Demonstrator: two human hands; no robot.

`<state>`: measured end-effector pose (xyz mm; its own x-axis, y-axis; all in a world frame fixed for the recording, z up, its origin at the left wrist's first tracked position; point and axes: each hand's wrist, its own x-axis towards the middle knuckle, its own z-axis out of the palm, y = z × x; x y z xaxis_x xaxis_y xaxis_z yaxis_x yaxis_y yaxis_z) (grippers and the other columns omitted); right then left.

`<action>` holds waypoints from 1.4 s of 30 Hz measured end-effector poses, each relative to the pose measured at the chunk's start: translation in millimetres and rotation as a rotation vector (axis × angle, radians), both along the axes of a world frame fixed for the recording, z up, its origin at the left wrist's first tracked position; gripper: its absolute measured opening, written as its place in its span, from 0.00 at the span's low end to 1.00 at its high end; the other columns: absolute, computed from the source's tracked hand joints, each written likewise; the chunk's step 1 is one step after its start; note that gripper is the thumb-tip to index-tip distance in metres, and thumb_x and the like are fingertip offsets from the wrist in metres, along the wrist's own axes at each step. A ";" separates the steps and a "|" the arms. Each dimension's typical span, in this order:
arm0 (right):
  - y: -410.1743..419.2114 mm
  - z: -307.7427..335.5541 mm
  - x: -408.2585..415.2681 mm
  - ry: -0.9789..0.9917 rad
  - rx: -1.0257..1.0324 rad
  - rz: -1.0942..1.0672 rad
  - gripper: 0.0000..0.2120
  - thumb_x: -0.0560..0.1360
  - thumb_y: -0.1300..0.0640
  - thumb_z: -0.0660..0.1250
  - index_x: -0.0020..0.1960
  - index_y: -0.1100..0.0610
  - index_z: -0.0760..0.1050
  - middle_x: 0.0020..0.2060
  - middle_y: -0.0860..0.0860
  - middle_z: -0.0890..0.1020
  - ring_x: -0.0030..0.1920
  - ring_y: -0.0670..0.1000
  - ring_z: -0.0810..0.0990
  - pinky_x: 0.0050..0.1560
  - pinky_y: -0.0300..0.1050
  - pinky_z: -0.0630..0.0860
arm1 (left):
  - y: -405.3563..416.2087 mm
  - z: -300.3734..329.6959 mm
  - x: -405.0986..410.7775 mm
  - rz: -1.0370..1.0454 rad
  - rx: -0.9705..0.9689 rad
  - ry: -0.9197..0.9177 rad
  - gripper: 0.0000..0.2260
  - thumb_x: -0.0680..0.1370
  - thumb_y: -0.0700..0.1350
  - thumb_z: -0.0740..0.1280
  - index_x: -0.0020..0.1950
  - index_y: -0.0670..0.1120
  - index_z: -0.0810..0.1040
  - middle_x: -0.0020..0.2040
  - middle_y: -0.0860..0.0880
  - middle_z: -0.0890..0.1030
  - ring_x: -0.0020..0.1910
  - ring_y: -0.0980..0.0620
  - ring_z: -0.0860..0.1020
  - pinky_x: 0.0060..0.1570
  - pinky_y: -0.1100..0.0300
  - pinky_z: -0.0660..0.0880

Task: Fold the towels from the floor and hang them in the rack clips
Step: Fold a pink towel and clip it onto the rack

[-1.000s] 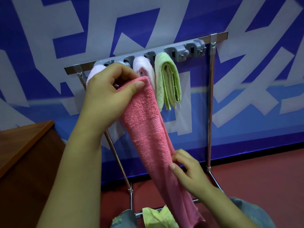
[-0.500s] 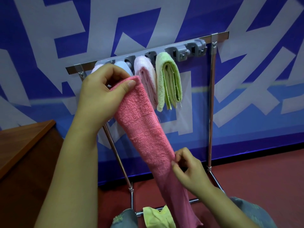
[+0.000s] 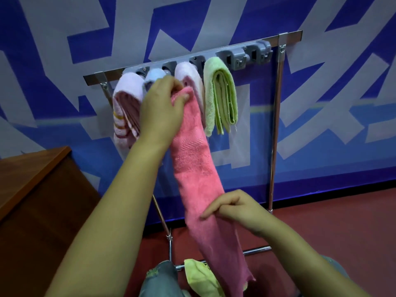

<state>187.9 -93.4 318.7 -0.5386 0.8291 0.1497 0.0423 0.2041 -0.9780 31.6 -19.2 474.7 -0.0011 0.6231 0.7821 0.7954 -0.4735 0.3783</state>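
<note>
Pink terry cloth fills the middle of the view: a long, folded pink towel (image 3: 197, 168) runs diagonally from the rack (image 3: 276, 125) down toward the floor (image 3: 342, 221). Its top end is bunched inside the left hand (image 3: 159, 112), whose fingers curl over the cloth from above while the thumb presses the fold from the right, just below the grey clip strip (image 3: 235, 55). The grip sits between a pale blue towel (image 3: 153, 77) and a light pink towel (image 3: 188, 78) already hanging. Lower down, the right hand (image 3: 237, 207) pinches the towel's right edge, fingers bent, the forefinger lying across the cloth. The towel's bottom end hangs free below that hand. A striped pink towel (image 3: 125, 110) hangs at the far left, a green towel (image 3: 220, 95) to the right. A yellow towel (image 3: 201, 279) lies on the floor beside the rack's base.
</note>
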 end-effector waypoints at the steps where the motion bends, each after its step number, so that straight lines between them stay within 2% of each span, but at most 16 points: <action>1: -0.5 3.5 0.9 0.083 -0.058 -0.021 0.16 0.68 0.69 0.61 0.41 0.54 0.85 0.29 0.44 0.83 0.31 0.40 0.74 0.34 0.32 0.66 | 6.2 -12.8 -2.4 0.006 -0.060 0.033 0.06 0.75 0.42 0.68 0.48 0.41 0.77 0.48 0.44 0.79 0.48 0.48 0.76 0.49 0.61 0.68; 4: 2.2 12.3 6.6 0.356 -0.250 -0.048 0.13 0.65 0.65 0.63 0.37 0.53 0.85 0.34 0.45 0.84 0.35 0.38 0.79 0.34 0.29 0.71 | 7.5 -58.0 -11.2 -0.037 -0.313 -0.032 0.08 0.73 0.39 0.69 0.51 0.43 0.77 0.46 0.44 0.78 0.43 0.48 0.76 0.47 0.60 0.70; 7: 6.7 17.1 12.2 0.498 -0.334 -0.032 0.11 0.69 0.64 0.66 0.44 0.53 0.84 0.43 0.45 0.85 0.40 0.41 0.80 0.39 0.33 0.76 | -21.2 -94.3 -13.6 -0.058 -0.491 -0.326 0.05 0.76 0.47 0.67 0.46 0.46 0.75 0.32 0.50 0.72 0.30 0.55 0.69 0.33 0.60 0.67; 10: 6.8 18.7 13.8 0.579 -0.394 -0.015 0.13 0.72 0.66 0.64 0.49 0.53 0.83 0.47 0.49 0.84 0.43 0.45 0.82 0.44 0.39 0.79 | -57.1 -119.2 -11.7 -0.248 -0.633 -0.597 0.08 0.79 0.49 0.62 0.47 0.45 0.74 0.31 0.49 0.72 0.27 0.60 0.70 0.31 0.67 0.69; 13: 4.3 23.8 14.7 0.618 -0.414 0.005 0.14 0.69 0.68 0.69 0.49 0.54 0.83 0.47 0.50 0.84 0.43 0.47 0.82 0.43 0.41 0.79 | -79.0 -134.5 -14.5 -0.457 -0.766 -0.608 0.22 0.75 0.63 0.58 0.58 0.49 0.76 0.46 0.49 0.81 0.44 0.56 0.80 0.44 0.66 0.75; 15: 1.8 28.7 14.4 0.644 -0.413 0.016 0.14 0.64 0.64 0.70 0.48 0.54 0.83 0.46 0.50 0.84 0.42 0.48 0.83 0.42 0.41 0.80 | -83.8 -141.1 -19.7 -0.528 -0.783 -0.562 0.30 0.68 0.73 0.59 0.63 0.58 0.73 0.59 0.54 0.80 0.57 0.58 0.78 0.56 0.62 0.74; 17: 0.2 33.9 15.2 0.686 -0.423 0.028 0.15 0.62 0.62 0.68 0.48 0.54 0.84 0.45 0.50 0.84 0.41 0.47 0.83 0.41 0.40 0.80 | -85.2 -138.5 -21.5 -0.581 -0.789 -0.574 0.32 0.63 0.75 0.61 0.65 0.65 0.70 0.64 0.57 0.76 0.63 0.59 0.75 0.62 0.58 0.71; 20: -0.5 40.7 17.5 0.681 -0.427 0.025 0.14 0.63 0.62 0.67 0.47 0.54 0.84 0.45 0.50 0.84 0.40 0.46 0.82 0.41 0.39 0.80 | -84.7 -131.2 -18.3 -0.699 -0.789 -0.677 0.31 0.62 0.72 0.67 0.64 0.67 0.70 0.62 0.54 0.78 0.61 0.54 0.77 0.60 0.55 0.74; 24: -1.5 45.9 19.5 0.593 -0.394 0.027 0.12 0.70 0.67 0.67 0.49 0.55 0.83 0.46 0.52 0.84 0.41 0.48 0.82 0.41 0.39 0.80 | -84.6 -118.8 -10.0 -0.780 -0.703 -0.833 0.30 0.64 0.59 0.74 0.65 0.64 0.71 0.43 0.48 0.83 0.46 0.51 0.81 0.47 0.58 0.78; 27: -3.6 48.0 20.0 0.559 -0.374 0.003 0.11 0.71 0.66 0.64 0.48 0.57 0.82 0.45 0.53 0.84 0.41 0.48 0.83 0.41 0.39 0.80 | -83.9 -110.2 -0.2 -0.677 -0.660 -0.914 0.24 0.68 0.44 0.71 0.62 0.56 0.74 0.40 0.45 0.84 0.39 0.54 0.81 0.38 0.63 0.77; 31: -5.6 52.6 18.0 0.539 -0.332 -0.016 0.10 0.71 0.67 0.65 0.46 0.57 0.83 0.45 0.53 0.84 0.42 0.47 0.82 0.41 0.37 0.79 | -83.0 -106.8 3.2 -0.624 -0.604 -0.989 0.21 0.67 0.41 0.69 0.60 0.51 0.75 0.34 0.49 0.81 0.36 0.54 0.78 0.40 0.60 0.75; 34: -6.3 61.8 17.1 0.578 -0.342 -0.027 0.12 0.70 0.67 0.62 0.47 0.59 0.82 0.44 0.53 0.83 0.38 0.46 0.81 0.38 0.37 0.79 | -85.6 -107.5 2.8 -0.639 -0.600 -1.000 0.23 0.68 0.47 0.69 0.63 0.51 0.73 0.37 0.51 0.82 0.38 0.56 0.79 0.44 0.59 0.76; 37: -3.6 72.0 16.4 0.686 -0.397 -0.013 0.14 0.69 0.67 0.61 0.48 0.57 0.82 0.40 0.53 0.82 0.33 0.46 0.79 0.34 0.36 0.78 | -89.6 -111.5 1.1 -0.715 -0.669 -0.970 0.35 0.61 0.61 0.75 0.66 0.57 0.69 0.50 0.54 0.84 0.49 0.54 0.82 0.45 0.60 0.78; 38: -2.7 75.9 16.2 0.723 -0.422 -0.015 0.14 0.68 0.66 0.61 0.49 0.57 0.82 0.39 0.53 0.81 0.32 0.46 0.78 0.33 0.36 0.78 | -91.6 -112.3 0.4 -0.747 -0.693 -0.941 0.39 0.59 0.62 0.77 0.67 0.59 0.67 0.54 0.54 0.83 0.52 0.52 0.81 0.46 0.60 0.79; 40: 1.2 81.7 17.1 0.801 -0.471 -0.028 0.16 0.68 0.67 0.61 0.52 0.56 0.81 0.40 0.54 0.79 0.31 0.46 0.77 0.33 0.37 0.77 | -94.6 -111.7 -1.5 -0.815 -0.703 -0.908 0.41 0.59 0.58 0.79 0.68 0.63 0.64 0.54 0.50 0.83 0.51 0.50 0.82 0.45 0.59 0.79; 42: 6.1 84.2 20.3 0.863 -0.508 -0.059 0.19 0.68 0.67 0.61 0.56 0.56 0.78 0.43 0.55 0.77 0.31 0.46 0.77 0.35 0.38 0.78 | -96.1 -107.5 -3.7 -0.878 -0.684 -0.921 0.39 0.59 0.51 0.81 0.65 0.66 0.68 0.52 0.45 0.84 0.49 0.49 0.83 0.44 0.57 0.79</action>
